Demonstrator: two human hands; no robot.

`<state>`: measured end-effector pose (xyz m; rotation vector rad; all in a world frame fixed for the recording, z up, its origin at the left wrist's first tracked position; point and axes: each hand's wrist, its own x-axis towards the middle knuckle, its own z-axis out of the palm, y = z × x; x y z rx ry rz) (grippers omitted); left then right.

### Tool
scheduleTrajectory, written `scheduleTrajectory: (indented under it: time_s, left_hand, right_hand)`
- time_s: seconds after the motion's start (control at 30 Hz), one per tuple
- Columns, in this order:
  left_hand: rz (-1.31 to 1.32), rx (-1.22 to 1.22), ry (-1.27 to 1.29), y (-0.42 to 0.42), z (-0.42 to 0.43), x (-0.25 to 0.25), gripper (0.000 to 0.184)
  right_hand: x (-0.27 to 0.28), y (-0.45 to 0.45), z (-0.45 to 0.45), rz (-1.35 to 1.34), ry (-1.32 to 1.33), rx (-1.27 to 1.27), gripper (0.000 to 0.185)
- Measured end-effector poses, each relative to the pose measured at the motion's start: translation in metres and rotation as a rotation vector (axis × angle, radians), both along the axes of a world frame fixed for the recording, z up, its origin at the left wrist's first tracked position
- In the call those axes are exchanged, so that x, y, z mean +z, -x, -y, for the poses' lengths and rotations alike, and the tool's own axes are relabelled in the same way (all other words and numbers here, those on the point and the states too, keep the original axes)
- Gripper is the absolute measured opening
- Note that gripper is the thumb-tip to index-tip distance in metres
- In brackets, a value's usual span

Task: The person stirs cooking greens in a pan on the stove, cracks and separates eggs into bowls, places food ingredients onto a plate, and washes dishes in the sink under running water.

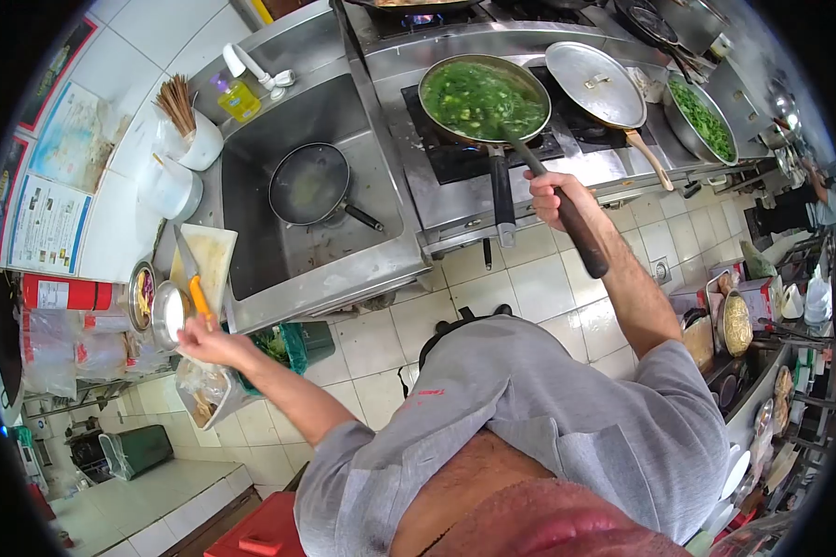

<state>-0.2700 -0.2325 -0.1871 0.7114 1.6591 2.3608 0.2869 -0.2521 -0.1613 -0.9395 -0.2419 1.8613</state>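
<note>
Long-handled utensil (582, 234) stands in greens (478, 97) inside frying pan (502, 190); it seems stiff, moderately light. Right hand (557, 199) grips mid-handle, good hold; whether left hand (212, 342) grips orange-handled knife (198, 293), I cannot tell.

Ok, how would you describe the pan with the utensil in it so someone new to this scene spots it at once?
Find the steel stove right of the sink. On its front burner nearest the sink sits the pan, where the right hand holds a utensil. Unlike the lidded pan beside it, it is uncovered and full of wet-looking green food.
</note>
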Motion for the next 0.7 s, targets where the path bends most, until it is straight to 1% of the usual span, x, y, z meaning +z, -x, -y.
scheduleTrajectory:
  time_s: [0.03, 0.07, 0.1, 0.13, 0.2, 0.23, 0.27, 0.33, 0.37, 0.4, 0.43, 0.47, 0.5, 0.53, 0.57, 0.6, 0.67, 0.7]
  left_hand:
    - [-0.018, -0.084, -0.021, -0.048, 0.008, 0.019, 0.041]
    - [-0.034, -0.164, -0.044, -0.099, 0.015, 0.038, 0.035]
    - [-0.063, -0.302, -0.058, -0.139, 0.020, 0.044, 0.031]
    - [-0.094, -0.440, -0.070, -0.175, 0.024, 0.047, 0.026]
    - [-0.078, -0.808, 0.008, -0.240, 0.038, 0.049, 0.024]
    - [-0.131, -0.941, 0.078, -0.266, 0.038, 0.038, 0.029]
    - [-0.274, -1.079, 0.153, -0.287, 0.038, 0.024, 0.034]
    - [-0.511, -1.142, 0.267, -0.331, 0.037, 0.010, 0.050]
    - [-0.509, -1.172, 0.350, -0.347, 0.037, 0.005, 0.059]
    - [-0.506, -1.201, 0.433, -0.361, 0.036, 0.001, 0.068]
    - [-0.502, -1.225, 0.505, -0.373, 0.035, -0.003, 0.078]
    - [-0.498, -1.222, 0.507, -0.382, 0.033, -0.006, 0.078]
    - [-0.498, -1.229, 0.595, -0.391, 0.031, -0.010, 0.080]
    - [-0.497, -1.235, 0.681, -0.397, 0.028, -0.013, 0.082]
    - [-0.599, -1.207, 0.682, -0.402, 0.026, -0.016, 0.085]
    - [-0.593, -1.203, 0.685, -0.405, 0.026, -0.017, 0.085]
    - [-0.728, -1.232, 0.766, -0.409, 0.025, -0.011, 0.082]
    - [-0.722, -1.226, 0.769, -0.409, 0.024, -0.016, 0.082]
  right_hand:
    - [-0.003, -0.007, 0.003, 0.000, -0.003, -0.003, 0.021]
    - [-0.009, -0.017, 0.005, -0.220, -0.049, 0.039, 0.021]
    - [-0.011, -0.024, 0.006, -0.439, -0.092, 0.085, 0.022]
    - [-0.011, -0.028, 0.008, -0.437, -0.093, 0.090, 0.022]
    - [-0.011, -0.033, 0.020, -0.482, -0.141, 0.094, 0.027]
    - [-0.010, -0.036, 0.024, -0.479, -0.140, 0.092, 0.028]
    - [-0.006, -0.038, 0.029, -0.483, -0.137, 0.099, 0.028]
    - [0.006, -0.043, 0.036, -0.228, -0.179, 0.085, 0.029]
    - [0.008, -0.048, 0.037, -0.137, -0.164, 0.072, 0.032]
    - [0.014, -0.052, 0.037, -0.137, -0.162, 0.077, 0.032]
    - [0.020, -0.054, 0.038, 0.039, -0.179, 0.084, 0.033]
    - [0.022, -0.058, 0.038, 0.215, -0.196, 0.091, 0.034]
    - [0.022, -0.064, 0.037, 0.215, -0.194, 0.097, 0.034]
    - [0.021, -0.070, 0.035, 0.306, -0.210, 0.113, 0.037]
    - [0.020, -0.076, 0.032, 0.397, -0.227, 0.129, 0.041]
    - [0.017, -0.083, 0.029, 0.399, -0.225, 0.137, 0.041]
    - [0.009, -0.098, 0.019, 0.803, -0.333, 0.221, 0.054]
    - [0.005, -0.105, 0.014, 0.803, -0.335, 0.230, 0.054]
